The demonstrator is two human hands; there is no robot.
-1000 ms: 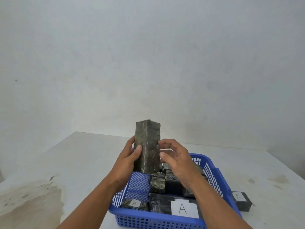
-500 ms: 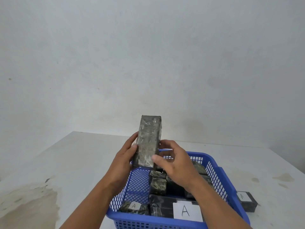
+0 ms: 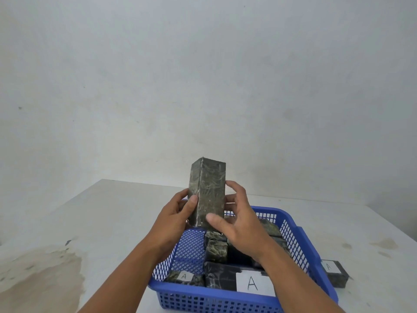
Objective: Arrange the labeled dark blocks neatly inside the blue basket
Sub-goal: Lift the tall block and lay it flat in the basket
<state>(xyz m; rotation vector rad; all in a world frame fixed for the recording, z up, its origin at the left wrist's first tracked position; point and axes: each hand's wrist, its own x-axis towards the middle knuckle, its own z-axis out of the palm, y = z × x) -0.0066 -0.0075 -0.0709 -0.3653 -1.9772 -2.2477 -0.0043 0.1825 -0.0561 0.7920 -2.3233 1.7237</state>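
Dark blocks [image 3: 216,250] fill the right part of the blue basket [image 3: 203,300]; left hand [image 3: 173,213] and right hand [image 3: 239,222] grip a tall block [image 3: 207,190] upright above it, while one labeled block [image 3: 334,273] waits outside on the table [image 3: 112,211], so placing looks unfinished

Dark block [image 3: 209,188] rotated about long axis between hands: corner edge faced camera 1.0 s back, broad face with slight rightward lean at 0.5 s, corner edge forward again, upright. Right hand [image 3: 241,227] thumb slid from block's right edge onto lower front face; fingers spread. Left hand [image 3: 174,213] thumb came back onto left face.
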